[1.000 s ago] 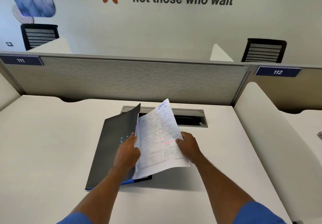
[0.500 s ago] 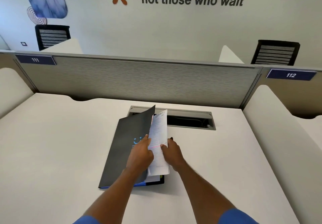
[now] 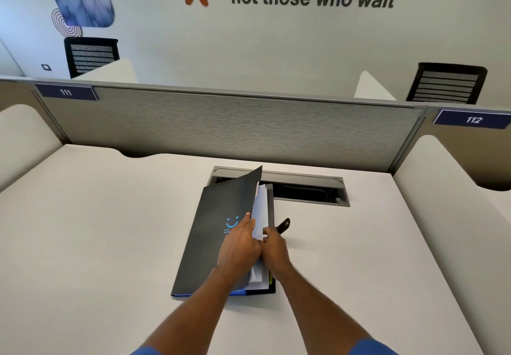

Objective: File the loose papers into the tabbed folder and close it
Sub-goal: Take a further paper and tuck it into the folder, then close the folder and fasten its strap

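Ok, on the feed: L hand [image 3: 239, 247] is curled round the free edge of the front cover [image 3: 221, 216], one fingertip hooked over it. Cover is lifted at a slant, not flat. R hand [image 3: 275, 249] is right up against the L one, fingers curled in, pinching the papers [image 3: 261, 216] at their R edge as far as I can see; the fingertips themselves are hidden.

Papers sit inside the folder [image 3: 193, 271], btw the raised cover and the back board. White edges show just ahead of both hands and a bit under the L wrist. Small black strap [image 3: 284, 225] pokes out to the R, just past the R hand's fingers, tip up.

Folder lies on the pale desk [image 3: 110, 244], spine out to the L of the hands, blue trim along the near edge. Ahead of the hands is an open cable slot [image 3: 307, 193] in the desk, w/ the folder's far corner overlapping it. Beyond that is a grey partition [image 3: 221, 128] w/ plates 111 [image 3: 66, 92] far L and 112 [image 3: 473, 119] far R.
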The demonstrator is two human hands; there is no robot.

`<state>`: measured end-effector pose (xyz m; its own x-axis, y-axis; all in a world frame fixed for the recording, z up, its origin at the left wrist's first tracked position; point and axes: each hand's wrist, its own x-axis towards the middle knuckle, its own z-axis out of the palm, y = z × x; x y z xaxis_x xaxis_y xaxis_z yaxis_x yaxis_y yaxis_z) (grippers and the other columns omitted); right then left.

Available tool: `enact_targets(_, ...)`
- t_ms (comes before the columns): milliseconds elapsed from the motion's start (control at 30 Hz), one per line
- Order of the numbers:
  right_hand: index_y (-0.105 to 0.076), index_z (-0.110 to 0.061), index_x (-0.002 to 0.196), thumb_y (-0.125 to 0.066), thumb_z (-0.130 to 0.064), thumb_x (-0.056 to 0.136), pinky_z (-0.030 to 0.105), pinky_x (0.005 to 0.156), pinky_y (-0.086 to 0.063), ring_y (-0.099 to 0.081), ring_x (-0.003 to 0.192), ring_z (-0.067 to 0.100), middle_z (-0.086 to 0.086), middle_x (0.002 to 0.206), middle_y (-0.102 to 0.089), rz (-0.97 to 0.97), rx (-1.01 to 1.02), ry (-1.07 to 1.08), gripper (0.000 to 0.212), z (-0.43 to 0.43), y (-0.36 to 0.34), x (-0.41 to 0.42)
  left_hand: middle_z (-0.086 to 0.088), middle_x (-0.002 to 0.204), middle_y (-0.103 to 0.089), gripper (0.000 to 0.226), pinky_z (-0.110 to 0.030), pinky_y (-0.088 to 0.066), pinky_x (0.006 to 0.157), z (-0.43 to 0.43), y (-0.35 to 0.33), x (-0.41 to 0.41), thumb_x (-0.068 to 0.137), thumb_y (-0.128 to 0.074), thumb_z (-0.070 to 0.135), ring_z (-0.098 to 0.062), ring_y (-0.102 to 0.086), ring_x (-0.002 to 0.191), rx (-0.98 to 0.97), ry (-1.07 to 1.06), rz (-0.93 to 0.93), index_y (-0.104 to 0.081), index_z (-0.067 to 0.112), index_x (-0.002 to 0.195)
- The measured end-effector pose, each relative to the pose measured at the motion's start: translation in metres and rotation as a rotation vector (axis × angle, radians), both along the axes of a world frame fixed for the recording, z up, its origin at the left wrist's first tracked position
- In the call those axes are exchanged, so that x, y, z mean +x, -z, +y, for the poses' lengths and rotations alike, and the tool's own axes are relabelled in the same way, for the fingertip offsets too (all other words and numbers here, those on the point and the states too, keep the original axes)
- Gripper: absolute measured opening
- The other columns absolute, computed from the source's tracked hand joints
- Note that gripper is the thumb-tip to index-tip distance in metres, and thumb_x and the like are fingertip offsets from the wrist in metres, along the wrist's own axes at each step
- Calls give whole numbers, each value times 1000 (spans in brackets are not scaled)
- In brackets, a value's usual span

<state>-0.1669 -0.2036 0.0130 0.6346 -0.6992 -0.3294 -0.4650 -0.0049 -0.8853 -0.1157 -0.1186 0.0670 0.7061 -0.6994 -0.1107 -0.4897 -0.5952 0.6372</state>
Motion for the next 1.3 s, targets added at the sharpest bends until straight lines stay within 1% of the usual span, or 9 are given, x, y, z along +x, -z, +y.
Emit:
enact_targets(167, -55, -8, 124, -53, -14, 93, 36, 92, -52, -62, 106, 28, 12, 116, -64, 69, -65, -2, 31, -3, 6, -1, -2, 158, -25, 59, -30, -28, 114, -2, 3, -2, 96, -45, 20, -21, -32, 142, 30, 19, 0, -25, 12, 150)
enact_targets(300, -59, -3, 122, -55, -9, 91, 27, 77, -50, -64, 96, 25, 16, 114, -67, 70, -92, 56, 32, -7, 8, -4, -2, 160, -19, 57, -32, -30, 113, -7, 10, -6, 98, -41, 18, -22, -33, 142, 108, 78, -38, -22, 12, 151)
enact_targets(433, -65, -9, 105, -50, -16, 95, 30, 76, -52, -65, 87, 25, 11, 102, -72, 182, -335, 274, 19, -17, 9, -17, -4, 162, -11, 60, -38, -36, 111, -11, 22, -11, 95, -46, 17, -27, -35, 141, 217, 151, -86, -23, 13, 150)
enact_targets(667, -51, -8, 132, -59, -30, 94, 35, 94, -49, -62, 114, 28, 13, 125, -64, 190, -325, 339, 45, -41, 24, -33, -7, 161, -8, 65, -46, -37, 110, -19, 53, -20, 96, -41, 17, -31, -16, 147, 368, 249, -209, -10, 15, 153)
enact_targets(800, -63, -9, 119, -60, -29, 92, 25, 79, -45, -66, 101, 25, 9, 110, -72, 166, -301, 229, 34, -43, 29, -27, -6, 161, -12, 63, -45, -40, 105, -22, 62, -22, 95, -40, 16, -28, -19, 146, 369, 232, -213, -12, 18, 152)
enact_targets(967, -70, -15, 101, -56, -25, 94, 25, 69, -46, -68, 88, 24, 5, 97, -75, 159, -405, 243, 19, -37, 29, -15, -4, 159, -18, 66, -43, -40, 107, -14, 73, -14, 95, -44, 48, -23, -23, 145, 353, 212, -161, -19, 20, 150)
enact_targets(1067, -69, -15, 89, -53, -23, 93, 29, 62, -45, -67, 79, 29, 8, 86, -74, 159, -496, 231, 19, -36, 31, -11, -9, 158, -19, 66, -43, -27, 115, -6, 81, 0, 95, -38, 53, -28, -18, 146, 394, 235, -287, -24, 17, 149)
enact_targets(1167, -67, -14, 89, -52, -25, 94, 33, 61, -44, -65, 79, 36, 12, 83, -72, 172, -631, 174, 19, -35, 32, -10, -12, 161, -6, 88, -48, -5, 119, 2, 95, 11, 85, -12, 73, -33, -2, 149, 482, 216, -335, -14, 17, 153)
enact_targets(1300, -65, -15, 117, -47, -27, 98, 41, 72, -56, -68, 86, 34, 11, 96, -74, 158, -799, 3, 29, -33, 43, -6, -15, 148, -43, 87, -52, -23, 113, 8, 114, 12, 90, -6, 71, -38, -41, 136, 458, 188, -350, -50, 14, 139)
